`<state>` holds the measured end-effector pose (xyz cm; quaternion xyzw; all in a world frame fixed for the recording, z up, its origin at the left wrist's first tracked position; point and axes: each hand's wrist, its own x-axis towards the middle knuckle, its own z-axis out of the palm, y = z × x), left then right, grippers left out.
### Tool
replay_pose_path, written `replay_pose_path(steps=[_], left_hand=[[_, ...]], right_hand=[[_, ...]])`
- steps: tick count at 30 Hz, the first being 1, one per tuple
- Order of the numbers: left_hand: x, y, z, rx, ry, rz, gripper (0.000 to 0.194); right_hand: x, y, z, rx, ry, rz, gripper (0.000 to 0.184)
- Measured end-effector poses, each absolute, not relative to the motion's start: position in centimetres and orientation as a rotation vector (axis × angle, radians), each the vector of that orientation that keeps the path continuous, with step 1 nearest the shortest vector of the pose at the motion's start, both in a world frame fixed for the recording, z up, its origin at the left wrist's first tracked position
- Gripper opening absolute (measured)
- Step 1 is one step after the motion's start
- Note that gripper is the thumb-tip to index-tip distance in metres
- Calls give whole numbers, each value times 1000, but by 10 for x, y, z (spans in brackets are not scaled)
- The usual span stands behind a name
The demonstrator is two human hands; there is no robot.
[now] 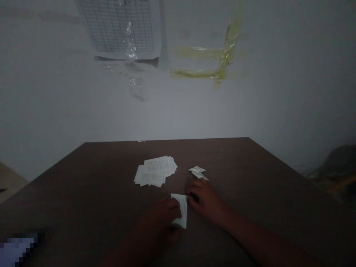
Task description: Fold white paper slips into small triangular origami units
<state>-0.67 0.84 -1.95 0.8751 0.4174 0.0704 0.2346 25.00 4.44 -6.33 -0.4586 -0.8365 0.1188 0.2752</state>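
A small printed paper sheet [183,209], seemingly folded, lies on the brown table in front of me. My left hand [165,215] is closed on its left side, fingers curled over the top and thumb low by the near edge. At the upper right corner, the bent fingertips and thumb of my right hand [204,200] meet the same sheet. Just beyond my right hand are small folded papers [198,170], partly overlapping. Farther left sits a loose, fanned stack of printed sheets [155,170]. Dim light hides the undersides of both hands.
The brown table [97,178] meets a pale wall [194,115] at its far edge. A printed grid sheet [122,33] and yellowed tape [222,70] are on the wall. At the near left is a blurred, pixelated patch [16,250]. Dark items [339,167] stand off the right side.
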Motion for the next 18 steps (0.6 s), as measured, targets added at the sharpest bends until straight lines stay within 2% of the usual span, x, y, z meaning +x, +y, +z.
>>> replay_pose_path(steps=[9,11,15,18], left_hand=[[-1,8,-16,2431,1186,220,23],[-3,8,-15,2437,1141,239,29],[-9,13,-19,2527,1003,273,45],[-12,22,-26,2578,1054,275,44]], right_hand=[[249,40,-66,-1229,-2095,492,6],[250,40,-64,-1221,-2036,579,4],[249,36,-55,-1109,-1991,782,13],[246,31,-47,-970,-2032,767,13]])
